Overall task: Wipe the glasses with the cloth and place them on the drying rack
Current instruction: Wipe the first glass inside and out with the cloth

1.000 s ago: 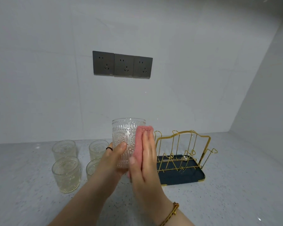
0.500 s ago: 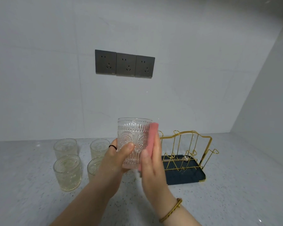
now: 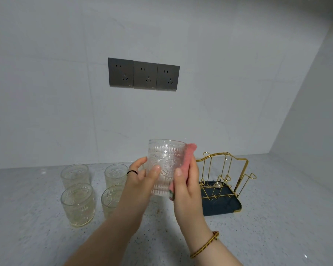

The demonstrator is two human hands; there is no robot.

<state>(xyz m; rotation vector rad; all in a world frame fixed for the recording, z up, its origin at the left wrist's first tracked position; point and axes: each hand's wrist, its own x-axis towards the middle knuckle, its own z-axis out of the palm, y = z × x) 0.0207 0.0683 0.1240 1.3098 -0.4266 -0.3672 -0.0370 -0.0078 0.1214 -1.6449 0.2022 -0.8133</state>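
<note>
My left hand [image 3: 140, 181] grips an embossed clear glass [image 3: 166, 162] upright in the air above the counter. My right hand [image 3: 186, 187] presses a pink cloth [image 3: 188, 156] flat against the glass's right side. Several more embossed glasses stand on the counter to the left, among them one at the front left [image 3: 78, 205] and one behind it [image 3: 75, 174]; my left forearm partly hides another [image 3: 110, 201]. The gold wire drying rack [image 3: 236, 169] on its dark tray [image 3: 225, 208] stands just right of my hands and holds no glasses.
The speckled grey counter [image 3: 277, 217] meets a white tiled wall behind and a side wall on the right. Three dark sockets [image 3: 143, 74] sit on the back wall above the glass.
The cloth has slid from the front of the glass round to its right side, with my right hand following. The glass has turned slightly in my left hand.
</note>
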